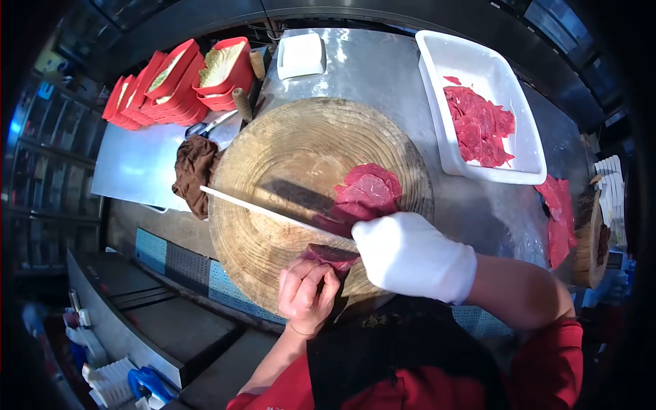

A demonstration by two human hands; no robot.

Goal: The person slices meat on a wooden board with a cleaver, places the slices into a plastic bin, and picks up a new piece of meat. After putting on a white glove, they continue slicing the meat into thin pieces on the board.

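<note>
My right hand, in a white glove, is closed round the handle of a knife; the handle itself is hidden in the fist. The long blade points to the upper left across a round wooden chopping block. My bare left hand has its fingers curled against a chunk of raw red meat at the block's near side, just below the blade. Beyond the blade, thin slices of red meat lie overlapped on the block, close to the gloved hand.
At the upper right, a white tub holds sliced meat. More red meat lies on the metal table at the right. A brown cloth, scissors and red containers with leaves stand left. A white dish sits behind.
</note>
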